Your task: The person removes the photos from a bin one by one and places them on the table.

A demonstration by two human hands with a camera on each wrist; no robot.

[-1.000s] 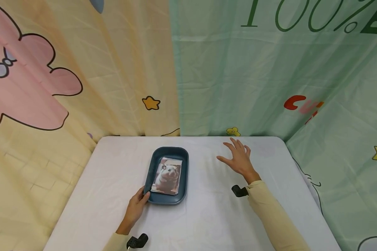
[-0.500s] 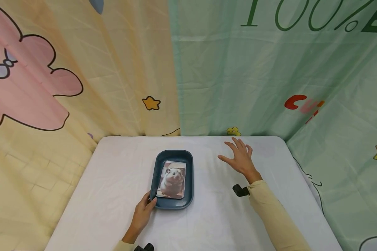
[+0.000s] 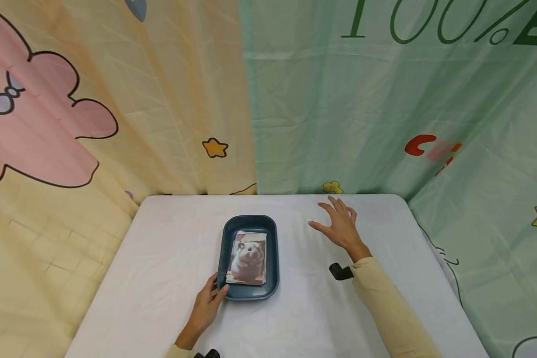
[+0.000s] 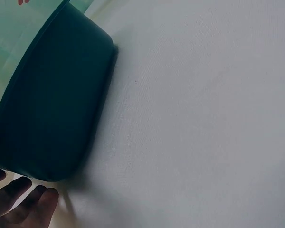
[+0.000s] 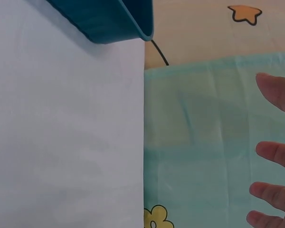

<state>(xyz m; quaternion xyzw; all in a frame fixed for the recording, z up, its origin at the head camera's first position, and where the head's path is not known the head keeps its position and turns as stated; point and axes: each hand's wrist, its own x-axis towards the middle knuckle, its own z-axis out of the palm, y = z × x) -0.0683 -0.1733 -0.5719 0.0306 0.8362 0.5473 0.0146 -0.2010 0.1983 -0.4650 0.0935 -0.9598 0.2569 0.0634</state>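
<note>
A dark blue rectangular tray with rounded corners sits on the white table, left of its middle. Inside it lies a small stack of picture cards, the top one showing a white hamster. My left hand grips the tray's near left corner, thumb over the rim and fingers at the outer wall. In the left wrist view the tray's side fills the upper left, with fingertips below its corner. To the right of the tray, my right hand hovers with fingers spread, holding nothing.
The white-covered table ends at a patterned curtain behind it. More curtain hangs at the left and right sides. A black wrist camera juts from the right sleeve.
The tray, with the cards in it, has shifted right and slightly nearer along with my left hand. My right hand stays almost where it was.
</note>
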